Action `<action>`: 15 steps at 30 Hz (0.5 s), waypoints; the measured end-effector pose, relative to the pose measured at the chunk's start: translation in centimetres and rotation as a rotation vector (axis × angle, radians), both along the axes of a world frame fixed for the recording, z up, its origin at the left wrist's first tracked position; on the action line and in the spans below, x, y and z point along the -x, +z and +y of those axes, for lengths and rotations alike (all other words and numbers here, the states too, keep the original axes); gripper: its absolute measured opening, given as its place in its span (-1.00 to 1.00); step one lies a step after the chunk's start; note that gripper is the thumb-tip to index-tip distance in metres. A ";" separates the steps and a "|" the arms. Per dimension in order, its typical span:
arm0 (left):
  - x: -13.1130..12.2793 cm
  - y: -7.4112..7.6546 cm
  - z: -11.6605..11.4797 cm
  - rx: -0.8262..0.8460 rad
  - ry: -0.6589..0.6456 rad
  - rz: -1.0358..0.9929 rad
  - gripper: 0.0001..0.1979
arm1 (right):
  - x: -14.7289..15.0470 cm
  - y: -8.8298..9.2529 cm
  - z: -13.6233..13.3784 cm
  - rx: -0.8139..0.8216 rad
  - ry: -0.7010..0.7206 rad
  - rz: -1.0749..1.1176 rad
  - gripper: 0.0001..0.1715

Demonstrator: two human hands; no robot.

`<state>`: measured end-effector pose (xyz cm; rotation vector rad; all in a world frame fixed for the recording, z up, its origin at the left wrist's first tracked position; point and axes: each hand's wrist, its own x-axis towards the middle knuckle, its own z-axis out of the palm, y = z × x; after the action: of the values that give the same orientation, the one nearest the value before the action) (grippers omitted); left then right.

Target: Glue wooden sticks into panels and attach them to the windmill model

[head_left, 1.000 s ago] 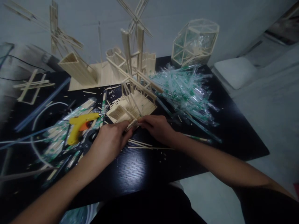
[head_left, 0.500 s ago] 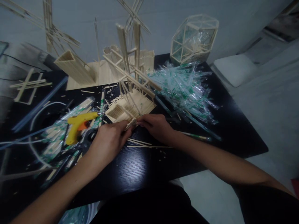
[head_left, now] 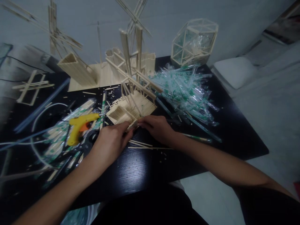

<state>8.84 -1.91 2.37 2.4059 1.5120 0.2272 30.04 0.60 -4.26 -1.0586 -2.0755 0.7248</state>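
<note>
In the head view, my left hand (head_left: 112,137) pinches a small ridged panel of wooden sticks (head_left: 132,125) at the near edge of a stick-built model. My right hand (head_left: 158,128) is closed at the panel's right end, thumb and forefinger pressed together; the fingers partly hide what lies between them. Behind the hands stands the model's wooden base (head_left: 144,104), with a slanted lattice frame (head_left: 136,76) and two tall posts rising from it. Several loose sticks (head_left: 140,144) lie on the black table just in front of the fingers.
A yellow glue gun (head_left: 78,125) lies left of my left hand, beside wrapped chopsticks (head_left: 57,137) and a coiled white cable. Crumpled plastic wrappers (head_left: 185,93) are heaped right of the model. A larger stick model (head_left: 78,73) and a faceted stick frame (head_left: 194,43) stand at the back.
The view has tilted slightly, so everything sits a little lower in the picture. Both hands keep nearly the same grip at the panel.
</note>
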 end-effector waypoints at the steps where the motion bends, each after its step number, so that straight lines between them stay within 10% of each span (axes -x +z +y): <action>1: 0.1 0.0 0.0 0.004 0.009 -0.005 -0.76 | 0.0 0.0 0.0 -0.005 0.003 0.004 -0.90; 8: 2.4 1.9 -1.0 0.017 0.147 -0.137 -0.55 | -0.3 -0.1 0.0 -0.024 -0.006 0.037 -0.92; 15: 7.1 5.1 -1.4 0.008 0.675 0.078 -0.60 | -0.6 -0.2 0.0 -0.060 0.000 0.095 -0.91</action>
<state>1.76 -3.28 7.52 1.8280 2.3054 0.2622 30.63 0.60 -4.44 -0.9731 -2.0041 0.6950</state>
